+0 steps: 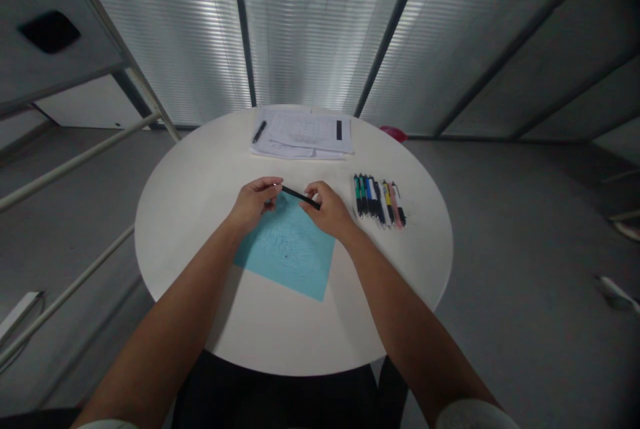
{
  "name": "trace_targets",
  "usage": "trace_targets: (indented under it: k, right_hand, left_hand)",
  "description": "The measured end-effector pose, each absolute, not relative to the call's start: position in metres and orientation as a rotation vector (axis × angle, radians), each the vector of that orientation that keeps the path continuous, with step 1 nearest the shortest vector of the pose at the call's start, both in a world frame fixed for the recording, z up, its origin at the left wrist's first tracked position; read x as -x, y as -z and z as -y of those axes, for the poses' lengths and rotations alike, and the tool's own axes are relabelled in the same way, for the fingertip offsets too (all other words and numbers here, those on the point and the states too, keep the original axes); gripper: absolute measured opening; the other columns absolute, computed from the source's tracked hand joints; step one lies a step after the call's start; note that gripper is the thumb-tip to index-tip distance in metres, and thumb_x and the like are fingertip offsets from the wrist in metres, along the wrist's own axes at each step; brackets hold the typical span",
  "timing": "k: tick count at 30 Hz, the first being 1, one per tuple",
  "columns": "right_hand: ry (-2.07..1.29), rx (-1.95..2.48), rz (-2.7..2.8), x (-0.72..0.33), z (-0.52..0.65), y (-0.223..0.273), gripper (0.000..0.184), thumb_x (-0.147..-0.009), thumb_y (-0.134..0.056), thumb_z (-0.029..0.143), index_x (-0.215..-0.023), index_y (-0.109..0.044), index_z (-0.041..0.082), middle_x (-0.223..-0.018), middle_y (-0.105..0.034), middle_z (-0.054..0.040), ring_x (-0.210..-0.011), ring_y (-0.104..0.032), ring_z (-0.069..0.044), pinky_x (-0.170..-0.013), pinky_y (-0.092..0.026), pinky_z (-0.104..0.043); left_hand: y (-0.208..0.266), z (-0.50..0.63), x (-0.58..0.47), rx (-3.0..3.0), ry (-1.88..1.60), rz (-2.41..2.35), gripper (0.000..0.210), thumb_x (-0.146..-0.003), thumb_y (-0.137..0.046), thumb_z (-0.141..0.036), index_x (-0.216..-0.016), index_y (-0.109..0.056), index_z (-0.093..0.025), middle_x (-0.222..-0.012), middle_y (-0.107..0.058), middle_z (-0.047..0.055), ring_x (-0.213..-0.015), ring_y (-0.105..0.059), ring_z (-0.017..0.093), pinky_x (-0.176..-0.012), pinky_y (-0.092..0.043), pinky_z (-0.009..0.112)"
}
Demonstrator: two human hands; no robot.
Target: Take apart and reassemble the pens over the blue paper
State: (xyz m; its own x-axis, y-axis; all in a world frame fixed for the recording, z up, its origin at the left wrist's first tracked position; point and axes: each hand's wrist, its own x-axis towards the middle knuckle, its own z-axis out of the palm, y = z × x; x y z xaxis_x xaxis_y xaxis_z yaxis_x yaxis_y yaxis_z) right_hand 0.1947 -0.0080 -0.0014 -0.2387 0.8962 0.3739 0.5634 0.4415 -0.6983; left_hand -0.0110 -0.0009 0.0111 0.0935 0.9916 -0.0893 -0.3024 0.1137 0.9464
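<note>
A slim black pen [299, 196] spans the gap between my two hands, slanting down to the right. My left hand [254, 202] pinches its left end between thumb and finger. At the other end, the fingers of my right hand [327, 211] are closed around it. Under both hands lies a sheet of light blue paper [287, 249] with faint marks on it, partly covered by the hands. To the right of my right hand, several pens [379, 201] in green, blue, black, white, yellow and pink rest side by side.
All this is on a round white table [175, 196]. Toward its far edge sits a stack of printed papers [305, 132] with a black pen [259, 132] and a small black strip [339, 130] on top. Pale metal rails [80, 156] stand at the left; ribbed glass panels [310, 29] rise behind.
</note>
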Motion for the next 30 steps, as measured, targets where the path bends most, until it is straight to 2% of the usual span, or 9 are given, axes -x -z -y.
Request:
trace_targets:
  k: [3, 7, 10, 12, 15, 19, 23, 27, 30]
  right_hand:
    - [-0.514, 1.204, 1.957, -0.1946, 0.0077, -0.0006, 0.015, -0.089, -0.057, 0.036, -0.094, -0.059, 0.022, -0.094, -0.063, -0.0034, -0.086, -0.059, -0.017, -0.078, -0.045, -0.03]
    - [-0.571, 1.208, 2.052, -0.1945, 0.0101, -0.0053, 0.029, -0.098, -0.041, 0.04, -0.088, -0.061, 0.022, -0.084, -0.064, -0.0026, -0.08, -0.059, -0.016, -0.075, -0.044, -0.029]
    - [-0.598, 1.272, 1.996, -0.1942, 0.0105, -0.0034, 0.021, -0.092, -0.053, 0.042, -0.101, -0.06, 0.024, -0.089, -0.065, -0.0016, -0.079, -0.06, -0.016, -0.073, -0.044, -0.029]
    - [-0.573, 1.286, 1.958, -0.1942, 0.0094, -0.0012, 0.023, -0.086, -0.061, 0.039, -0.103, -0.058, 0.024, -0.095, -0.065, -0.0019, -0.083, -0.06, -0.017, -0.076, -0.045, -0.03]
    - [-0.552, 1.244, 1.971, -0.1944, 0.0083, -0.0013, 0.017, -0.09, -0.056, 0.038, -0.096, -0.059, 0.023, -0.096, -0.065, -0.0033, -0.087, -0.06, -0.017, -0.079, -0.044, -0.03]
    - [-0.61, 1.248, 2.06, -0.195, 0.0104, -0.0046, 0.03, -0.098, -0.039, 0.042, -0.091, -0.06, 0.022, -0.079, -0.063, -0.0014, -0.075, -0.058, -0.016, -0.071, -0.042, -0.029]
    - [-0.616, 1.307, 1.974, -0.1954, 0.01, -0.0015, 0.025, -0.091, -0.054, 0.043, -0.108, -0.056, 0.025, -0.085, -0.064, 0.0005, -0.075, -0.058, -0.016, -0.07, -0.042, -0.028]
    - [-0.516, 1.247, 1.986, -0.1959, 0.0073, 0.0004, 0.016, -0.091, -0.054, 0.039, -0.095, -0.059, 0.024, -0.098, -0.062, -0.0036, -0.091, -0.059, -0.018, -0.079, -0.044, -0.03]
    - [-0.538, 1.207, 2.04, -0.1963, 0.0077, -0.0019, 0.029, -0.097, -0.042, 0.041, -0.088, -0.061, 0.022, -0.092, -0.06, -0.0043, -0.089, -0.058, -0.017, -0.081, -0.043, -0.031]
  left_hand:
    - [-0.0106, -0.0002, 0.0126, -0.921, -1.237, -0.976, 0.03, -0.065, -0.081, -0.025, -0.091, -0.071, -0.017, -0.062, -0.051, -0.003, -0.055, -0.047, 0.007, -0.05, -0.038, 0.021]
    - [-0.0122, -0.0003, 0.0127, -0.906, -1.244, -0.981, 0.03, -0.064, -0.081, -0.026, -0.091, -0.07, -0.017, -0.063, -0.051, -0.003, -0.056, -0.046, 0.007, -0.05, -0.037, 0.02]
    - [-0.0145, 0.0002, 0.0123, -0.883, -1.262, -0.986, 0.031, -0.063, -0.081, -0.024, -0.091, -0.07, -0.017, -0.065, -0.051, -0.003, -0.056, -0.046, 0.007, -0.05, -0.037, 0.02]
    - [-0.0161, 0.0004, 0.0123, -0.855, -1.277, -0.998, 0.031, -0.062, -0.081, -0.024, -0.09, -0.07, -0.017, -0.065, -0.051, -0.004, -0.055, -0.046, 0.006, -0.049, -0.037, 0.02]
    - [-0.0178, 0.0004, 0.0128, -0.827, -1.286, -1.001, 0.031, -0.061, -0.082, -0.024, -0.089, -0.069, -0.017, -0.064, -0.051, -0.004, -0.055, -0.046, 0.006, -0.049, -0.037, 0.02]
    - [-0.0179, -0.0005, 0.0131, -0.82, -1.297, -0.995, 0.032, -0.06, -0.083, -0.024, -0.088, -0.07, -0.017, -0.065, -0.052, -0.004, -0.054, -0.046, 0.006, -0.048, -0.038, 0.019]
    - [-0.0168, -0.0016, 0.0132, -0.792, -1.321, -0.981, 0.033, -0.059, -0.084, -0.024, -0.088, -0.07, -0.017, -0.065, -0.051, -0.004, -0.053, -0.045, 0.005, -0.047, -0.038, 0.019]
    - [-0.0166, -0.0021, 0.0145, -0.775, -1.337, -0.971, 0.032, -0.059, -0.084, -0.023, -0.087, -0.07, -0.017, -0.065, -0.052, -0.004, -0.053, -0.046, 0.005, -0.046, -0.037, 0.019]
    - [-0.0169, -0.0021, 0.0154, -0.776, -1.345, -0.96, 0.032, -0.06, -0.084, -0.023, -0.088, -0.07, -0.017, -0.066, -0.052, -0.004, -0.053, -0.046, 0.005, -0.047, -0.037, 0.019]
